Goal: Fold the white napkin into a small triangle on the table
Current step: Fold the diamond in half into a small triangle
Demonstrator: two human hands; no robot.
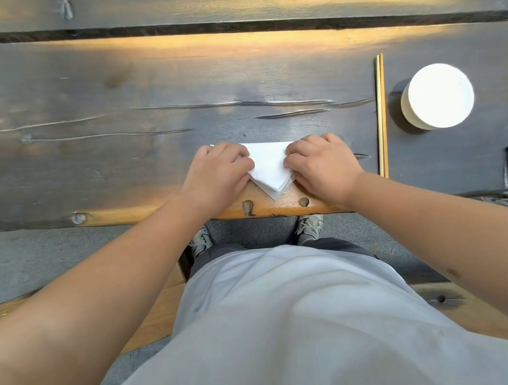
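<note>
White napkin (270, 166) lies at near edge of table (140, 110), folded to triangle, tip toward person. Left hand (218, 172) and right hand (323, 164) apart, fingers curled, pressing napkin's left and right corners. Chopsticks (381, 116) and white cup (436, 96) to right

Napkin (269, 167) on the bench (141, 116), at its near edge, tip pointing toward the person. Left grip (216, 173) on the napkin's left part, right grip (323, 164) on its right part. Chopsticks (381, 116) right of the napkin, lying lengthwise. Cup (437, 96) farther right, beyond the chopsticks, apart from them.
</note>
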